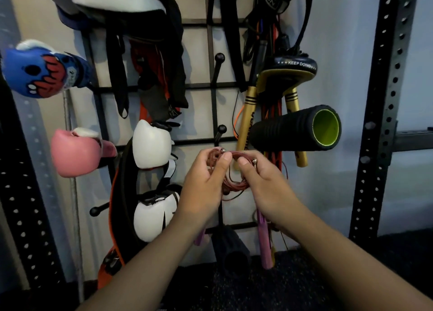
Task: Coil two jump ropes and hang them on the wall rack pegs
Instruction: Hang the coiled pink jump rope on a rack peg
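A thin red jump rope is wound into a small coil in front of the wall rack. My left hand grips the coil's left side and my right hand grips its right side. Small metal ends show at the top of the coil by my fingertips. Pink handles hang down below my right wrist, and another pink piece pokes out under my left wrist. A free black peg of the rack juts out just above the coil. Another bare peg sits higher up.
The black wire wall rack holds boxing gloves in blue, pink and white, straps, gold-handled ropes and a black foam roller. A peg sticks out lower left. Perforated steel uprights stand either side.
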Available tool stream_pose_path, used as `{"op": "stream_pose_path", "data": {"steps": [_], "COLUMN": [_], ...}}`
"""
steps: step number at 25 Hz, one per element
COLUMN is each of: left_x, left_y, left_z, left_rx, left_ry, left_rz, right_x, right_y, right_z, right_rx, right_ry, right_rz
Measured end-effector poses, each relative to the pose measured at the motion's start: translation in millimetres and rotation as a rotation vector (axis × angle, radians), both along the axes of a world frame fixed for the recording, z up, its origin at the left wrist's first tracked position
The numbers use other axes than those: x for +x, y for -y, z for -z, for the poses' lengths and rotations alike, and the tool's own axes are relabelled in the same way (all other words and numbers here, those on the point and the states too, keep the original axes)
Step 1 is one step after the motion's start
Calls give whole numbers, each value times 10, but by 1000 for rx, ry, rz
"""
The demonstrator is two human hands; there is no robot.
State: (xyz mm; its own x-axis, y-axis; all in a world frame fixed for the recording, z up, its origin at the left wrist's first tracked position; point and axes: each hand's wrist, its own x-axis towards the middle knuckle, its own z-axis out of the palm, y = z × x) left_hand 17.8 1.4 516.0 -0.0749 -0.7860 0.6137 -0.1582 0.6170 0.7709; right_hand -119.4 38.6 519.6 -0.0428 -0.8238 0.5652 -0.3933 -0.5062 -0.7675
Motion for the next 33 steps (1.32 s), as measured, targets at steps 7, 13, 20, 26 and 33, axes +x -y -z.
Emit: {"op": "stream_pose_path", "data": {"steps": [7, 13, 20, 26, 33], "left_x": [-365, -589, -752, -846, -884], "left_y": [1364, 2413, 3155, 3296, 3361], "left_z": [-523, -637, -529, -312, -215], "left_rx": [-111, -75, -87, -140, -78], "left_ry": [81, 62, 79, 32, -146], "left_rz": [-155, -164, -231, -367, -238], "right_x": [-200, -370, -527, -559, -538], "right_y": [1512, 2555, 3272, 3480, 3619], "right_z": [-448, -603, -545, -344, -238], "right_rx": [-152, -61, -23, -43, 0], "right_ry": [-29, 2, 42, 30, 151], "right_rz": [83, 62, 21, -2, -86]}}
